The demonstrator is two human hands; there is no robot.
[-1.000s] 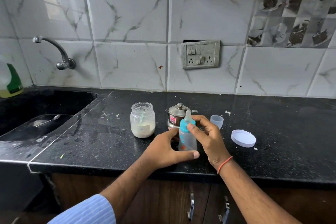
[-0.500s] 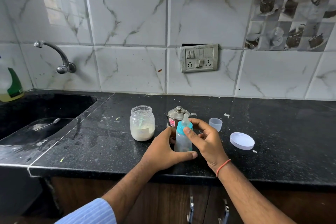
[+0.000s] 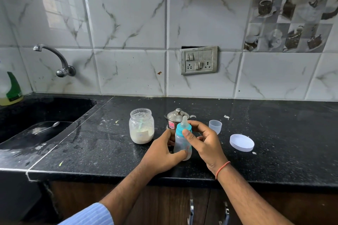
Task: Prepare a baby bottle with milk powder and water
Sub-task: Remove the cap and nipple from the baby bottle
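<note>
Near front edge of glossy black speckled counter (image 3: 274,151): left hand (image 3: 161,155) wrapped around base of translucent baby bottle (image 3: 182,142), upright; right hand (image 3: 203,140) pinching its teal collar under soft rounded teat. Right of these: flat white lid (image 3: 241,142), small clear cap (image 3: 215,126). Left: open clear jar (image 3: 141,126), pale powder inside. Just behind bottle: lidded steel pot (image 3: 176,118).

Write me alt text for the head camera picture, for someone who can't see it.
Two hands hold a baby bottle upright on a black kitchen counter: the left hand grips its base, the right hand its teal collar. Behind it stand an open jar of white powder, a small steel pot, a clear cap and a white lid; a sink is at the left.
</note>
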